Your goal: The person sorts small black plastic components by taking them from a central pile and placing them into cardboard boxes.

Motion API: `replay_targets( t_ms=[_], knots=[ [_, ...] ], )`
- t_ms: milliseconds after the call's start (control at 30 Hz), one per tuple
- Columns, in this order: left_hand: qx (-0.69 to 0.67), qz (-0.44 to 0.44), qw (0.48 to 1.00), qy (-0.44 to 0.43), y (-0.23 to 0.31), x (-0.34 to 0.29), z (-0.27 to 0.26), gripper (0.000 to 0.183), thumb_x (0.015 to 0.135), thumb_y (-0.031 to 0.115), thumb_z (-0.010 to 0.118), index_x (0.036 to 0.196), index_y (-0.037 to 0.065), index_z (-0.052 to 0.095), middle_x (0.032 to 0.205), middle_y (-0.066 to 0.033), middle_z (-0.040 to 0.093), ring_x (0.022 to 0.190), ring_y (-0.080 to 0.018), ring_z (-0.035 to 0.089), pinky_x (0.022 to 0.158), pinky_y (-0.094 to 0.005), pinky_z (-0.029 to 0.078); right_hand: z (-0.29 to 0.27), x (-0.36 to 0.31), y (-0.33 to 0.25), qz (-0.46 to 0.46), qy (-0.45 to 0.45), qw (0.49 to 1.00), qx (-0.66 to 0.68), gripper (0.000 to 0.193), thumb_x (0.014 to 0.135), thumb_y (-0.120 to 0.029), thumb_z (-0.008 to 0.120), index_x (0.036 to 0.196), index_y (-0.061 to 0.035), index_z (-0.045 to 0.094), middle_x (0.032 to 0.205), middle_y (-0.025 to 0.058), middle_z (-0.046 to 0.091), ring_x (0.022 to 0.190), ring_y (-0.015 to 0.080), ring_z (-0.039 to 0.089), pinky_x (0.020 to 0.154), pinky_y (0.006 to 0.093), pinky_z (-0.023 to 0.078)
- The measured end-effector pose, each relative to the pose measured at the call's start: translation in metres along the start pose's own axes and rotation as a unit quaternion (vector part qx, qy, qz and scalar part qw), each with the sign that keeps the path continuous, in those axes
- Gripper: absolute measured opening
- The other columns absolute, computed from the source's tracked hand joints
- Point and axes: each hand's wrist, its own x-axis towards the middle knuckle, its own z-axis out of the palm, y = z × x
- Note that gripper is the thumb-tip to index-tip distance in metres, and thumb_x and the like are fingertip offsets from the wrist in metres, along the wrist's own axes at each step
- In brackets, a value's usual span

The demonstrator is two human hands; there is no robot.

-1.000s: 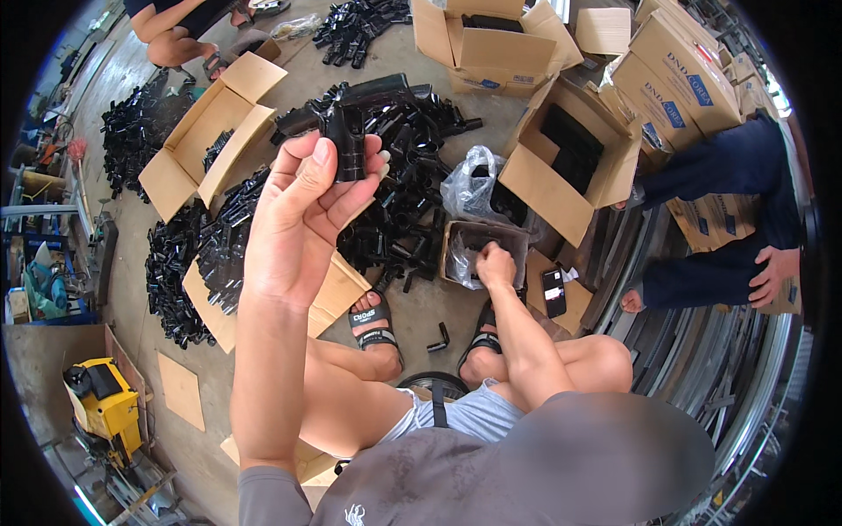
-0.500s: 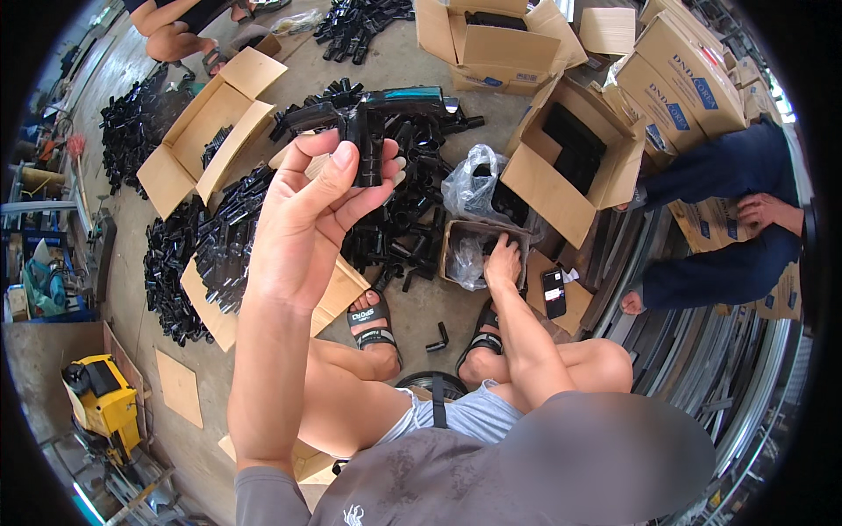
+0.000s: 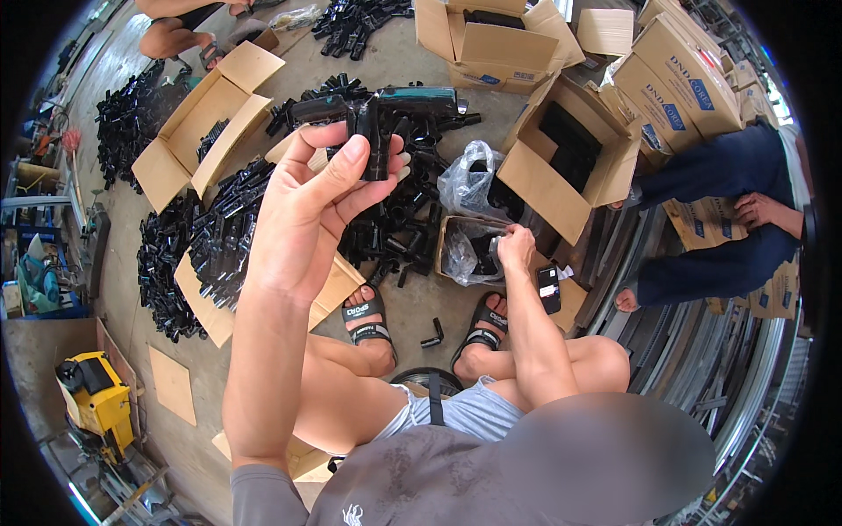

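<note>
Raised in front of me, my left hand (image 3: 329,180) grips a glossy black T-shaped pipe fitting (image 3: 373,131), its long bar running sideways above the fingers. A big pile of similar black fittings (image 3: 399,230) lies on the floor behind it. At the right rim of a small cardboard box (image 3: 458,275), my right hand (image 3: 517,245) has its fingers curled closed. What they hold, if anything, is hidden. Inside that box sit a clear plastic bag (image 3: 462,256) and dark pieces. One small black elbow piece (image 3: 433,333) lies on the floor between my sandals.
An open carton (image 3: 548,197) with black parts stands beyond the small box. A phone (image 3: 549,290) lies on cardboard beside my right forearm. Long metal bars (image 3: 675,351) fill the right side, near a seated person (image 3: 719,219). Another open carton (image 3: 197,131) stands far left.
My right hand has drawn up and rightward from inside the small box to its rim. The left hand still holds the fitting, almost unmoved. The whole view has shifted slightly.
</note>
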Motion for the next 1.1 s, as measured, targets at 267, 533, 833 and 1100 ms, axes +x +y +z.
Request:
replay_targets(
  t_ms=[267, 533, 833, 1100],
  knots=[
    [0.005, 0.004, 1.0, 0.011, 0.002, -0.001, -0.003, 0.025, 0.096, 0.012, 0.072, 0.115, 0.005, 0.056, 0.113, -0.0223, 0.071, 0.101, -0.0269, 0.074, 0.084, -0.031, 0.064, 0.015, -0.038, -0.042, -0.025, -0.13, 0.987, -0.092, 0.02, 0.089, -0.009, 0.057, 0.102, -0.0023, 0.071, 0.107, 0.0235, 0.072, 0.101, 0.0443, 0.069, 0.09, 0.0515, 0.055],
    [0.012, 0.001, 1.0, -0.006, 0.001, -0.003, -0.007, 0.027, 0.097, 0.016, 0.07, 0.118, 0.005, 0.057, 0.118, -0.0241, 0.068, 0.105, -0.0298, 0.072, 0.089, -0.0335, 0.064, 0.039, -0.03, -0.008, -0.055, -0.156, 0.982, -0.089, 0.029, 0.087, -0.005, 0.063, 0.115, -0.006, 0.069, 0.122, 0.0261, 0.066, 0.115, 0.0436, 0.064, 0.097, 0.0496, 0.053],
    [0.006, -0.015, 1.0, -0.014, 0.0, -0.003, 0.001, 0.025, 0.095, 0.013, 0.073, 0.113, 0.006, 0.058, 0.113, -0.0196, 0.071, 0.102, -0.0265, 0.073, 0.086, -0.0317, 0.063, 0.025, -0.031, 0.007, -0.046, -0.188, 0.981, -0.007, 0.026, 0.087, -0.013, 0.064, 0.11, -0.0122, 0.075, 0.107, 0.0231, 0.073, 0.107, 0.0416, 0.068, 0.094, 0.0483, 0.053],
    [-0.025, -0.013, 1.0, -0.012, -0.001, -0.008, 0.003, 0.024, 0.094, 0.011, 0.074, 0.111, 0.005, 0.059, 0.109, -0.0145, 0.073, 0.1, -0.0214, 0.073, 0.086, -0.0301, 0.062, -0.001, -0.039, -0.022, -0.037, -0.083, 0.994, 0.053, 0.021, 0.088, -0.016, 0.061, 0.105, -0.0117, 0.074, 0.102, 0.0226, 0.073, 0.101, 0.0432, 0.069, 0.09, 0.0506, 0.054]
  ],
)
